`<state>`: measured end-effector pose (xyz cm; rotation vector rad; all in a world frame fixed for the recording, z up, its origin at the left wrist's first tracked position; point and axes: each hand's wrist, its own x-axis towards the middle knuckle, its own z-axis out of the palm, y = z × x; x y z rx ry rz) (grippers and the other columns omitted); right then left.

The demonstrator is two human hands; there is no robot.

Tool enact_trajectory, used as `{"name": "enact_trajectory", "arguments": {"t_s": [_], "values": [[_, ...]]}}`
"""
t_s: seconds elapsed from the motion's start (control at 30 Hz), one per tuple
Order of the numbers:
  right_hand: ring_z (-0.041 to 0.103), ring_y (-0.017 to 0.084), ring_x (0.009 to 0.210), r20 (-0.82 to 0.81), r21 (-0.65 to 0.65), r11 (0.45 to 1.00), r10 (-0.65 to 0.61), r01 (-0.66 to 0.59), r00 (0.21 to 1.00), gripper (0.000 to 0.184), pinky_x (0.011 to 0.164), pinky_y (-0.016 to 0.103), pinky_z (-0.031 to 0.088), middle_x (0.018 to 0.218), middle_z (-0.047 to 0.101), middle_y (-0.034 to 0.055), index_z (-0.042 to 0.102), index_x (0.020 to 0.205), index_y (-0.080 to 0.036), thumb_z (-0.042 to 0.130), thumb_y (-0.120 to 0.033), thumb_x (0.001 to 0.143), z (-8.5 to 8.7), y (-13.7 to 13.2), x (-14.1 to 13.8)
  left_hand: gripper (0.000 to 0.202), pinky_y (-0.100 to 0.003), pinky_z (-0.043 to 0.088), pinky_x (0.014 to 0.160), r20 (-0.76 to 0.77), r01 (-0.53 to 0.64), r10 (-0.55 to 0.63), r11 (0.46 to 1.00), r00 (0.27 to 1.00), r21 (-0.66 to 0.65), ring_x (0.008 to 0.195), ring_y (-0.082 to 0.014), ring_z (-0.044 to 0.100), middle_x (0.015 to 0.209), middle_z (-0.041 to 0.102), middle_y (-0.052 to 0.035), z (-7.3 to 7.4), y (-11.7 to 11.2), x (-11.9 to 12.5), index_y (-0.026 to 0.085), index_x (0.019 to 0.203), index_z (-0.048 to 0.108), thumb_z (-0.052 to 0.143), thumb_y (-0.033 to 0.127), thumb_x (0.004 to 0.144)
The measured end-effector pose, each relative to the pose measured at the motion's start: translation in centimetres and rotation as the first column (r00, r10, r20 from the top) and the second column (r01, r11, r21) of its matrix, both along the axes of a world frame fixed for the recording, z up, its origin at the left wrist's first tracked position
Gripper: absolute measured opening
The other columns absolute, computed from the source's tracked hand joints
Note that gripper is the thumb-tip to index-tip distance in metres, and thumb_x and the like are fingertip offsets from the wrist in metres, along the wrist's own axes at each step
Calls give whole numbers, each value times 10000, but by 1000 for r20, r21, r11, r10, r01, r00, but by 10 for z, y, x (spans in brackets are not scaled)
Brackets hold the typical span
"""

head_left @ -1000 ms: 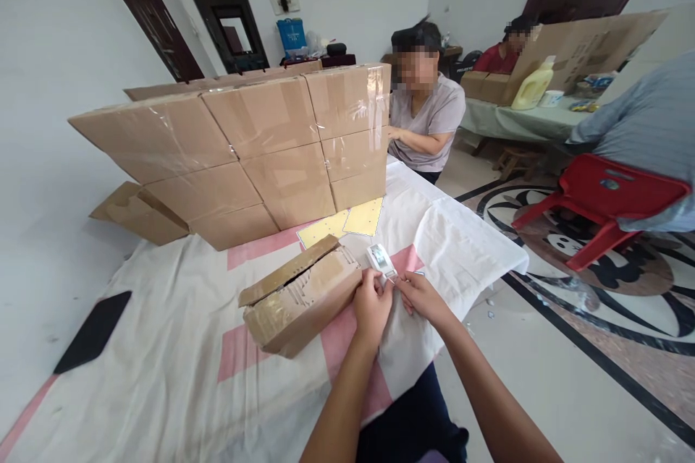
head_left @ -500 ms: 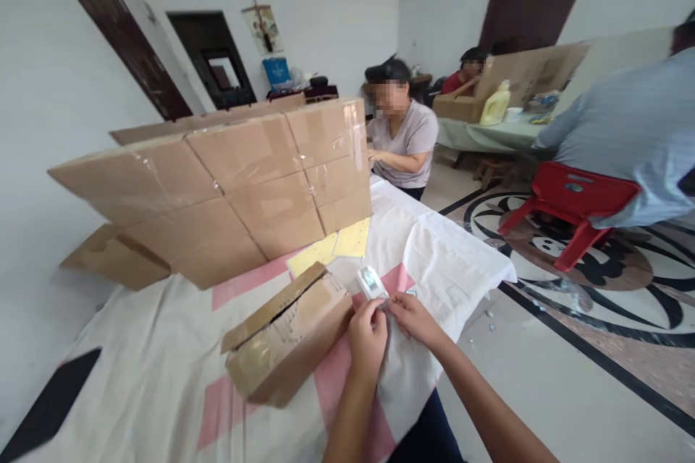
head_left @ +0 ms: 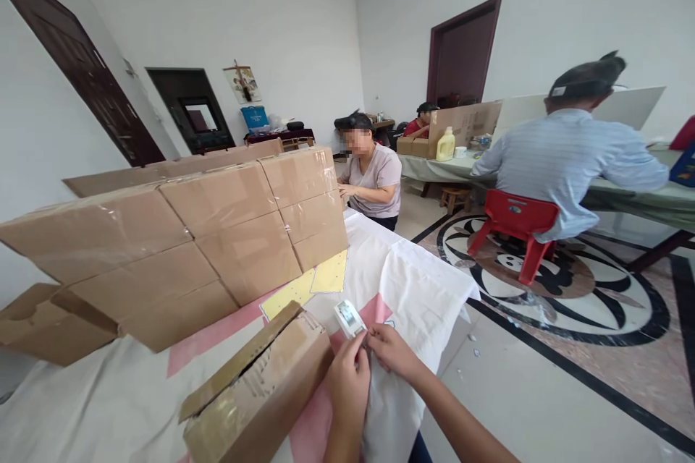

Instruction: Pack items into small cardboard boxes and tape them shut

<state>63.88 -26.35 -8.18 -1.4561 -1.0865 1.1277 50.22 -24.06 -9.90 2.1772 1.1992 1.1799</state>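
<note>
Both hands meet close together over the near right part of the cloth-covered table. My left hand (head_left: 349,372) is closed, thumb against fingers, at the lower end of a small white box-like item (head_left: 349,317) with a greenish panel on top. Just right of it, my right hand (head_left: 394,349) pinches with its fingertips almost touching the left ones. Whatever sits between the fingertips is too small to make out. A taped brown cardboard box (head_left: 258,391) lies left of my left hand, its top flap slightly raised.
A wall of stacked cartons (head_left: 233,221) stands along the table's far side. Yellow sheets (head_left: 329,273) lie at its foot on the tablecloth (head_left: 405,268). Across the table sits a person (head_left: 374,177); another person (head_left: 565,137) sits on a red chair (head_left: 520,213) behind, to the right.
My view has tilted up and turned right, so everything appears shifted left. Both hands remain pinched together beside the small white item.
</note>
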Motion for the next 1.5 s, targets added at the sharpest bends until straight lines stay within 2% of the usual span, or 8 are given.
{"name": "enact_trajectory", "arguments": {"t_s": [0.2, 0.6, 0.8, 0.93, 1.1, 1.2, 1.3, 1.5], "values": [[363, 102, 346, 19, 6, 999, -31, 31, 999, 214, 377, 223, 249, 420, 400, -98, 441, 707, -228, 522, -286, 896, -5, 1, 1, 362, -370, 605, 758, -22, -34, 34, 999, 999, -3, 938, -263, 749, 1082, 780, -60, 5, -3, -1, 258, 1092, 771, 475, 183, 898], [429, 100, 458, 106, 86, 987, -148, 139, 983, 233, 484, 221, 304, 489, 471, -70, 486, 657, -198, 606, -228, 855, -8, 0, -4, 371, -398, 591, 773, 41, 27, -25, 998, 999, -59, 941, -282, 749, 1092, 778, -84, 9, -3, -7, 239, 1149, 756, 489, 193, 896], [426, 110, 484, 138, 143, 980, -159, 139, 978, 281, 493, 239, 306, 538, 470, -52, 465, 652, -205, 568, -358, 864, -12, -1, -5, 411, -431, 592, 822, 54, 96, -90, 989, 994, -115, 982, -297, 742, 1130, 765, -94, 10, -3, -10, 263, 1226, 726, 510, 145, 896], [410, 126, 480, 149, 162, 977, -162, 137, 976, 332, 492, 258, 311, 519, 441, -53, 443, 663, -221, 537, -464, 868, -11, -1, -6, 477, -425, 588, 756, 0, 89, -90, 983, 996, -161, 910, -319, 754, 1108, 768, -124, 8, -3, -8, 281, 1294, 688, 544, 115, 871], [510, 183, 602, 186, 221, 967, -172, 130, 967, 432, 600, 309, 405, 598, 511, -1, 467, 629, -217, 523, -595, 833, -1, -1, -9, 550, -420, 583, 755, -157, 84, -95, 994, 983, -75, 873, -331, 753, 1074, 773, -139, 8, -8, -8, 277, 1370, 631, 522, 95, 862], [557, 211, 659, 218, 236, 965, -167, 114, 962, 445, 654, 329, 443, 644, 560, 15, 491, 654, -214, 495, -612, 854, 0, -2, -7, 613, -422, 579, 791, -308, 47, -71, 995, 949, -83, 890, -324, 746, 1048, 783, -99, 15, -10, -12, 319, 1428, 564, 517, 103, 856], [570, 216, 668, 264, 263, 959, -181, 110, 948, 441, 657, 324, 462, 649, 565, 14, 486, 649, -216, 494, -600, 865, -4, -2, -4, 581, -400, 571, 857, -303, 64, -98, 990, 948, -123, 959, -297, 739, 1112, 775, -55, 20, -8, -19, 366, 1406, 580, 499, 143, 875], [625, 242, 666, 299, 283, 954, -181, 94, 937, 468, 650, 324, 511, 665, 637, 37, 550, 670, -221, 504, -652, 847, -12, 0, -2, 683, -422, 578, 881, -306, 114, -181, 967, 935, -226, 1024, -320, 725, 1159, 761, -57, 9, 4, -21, 348, 1463, 519, 504, 156, 807]]}}
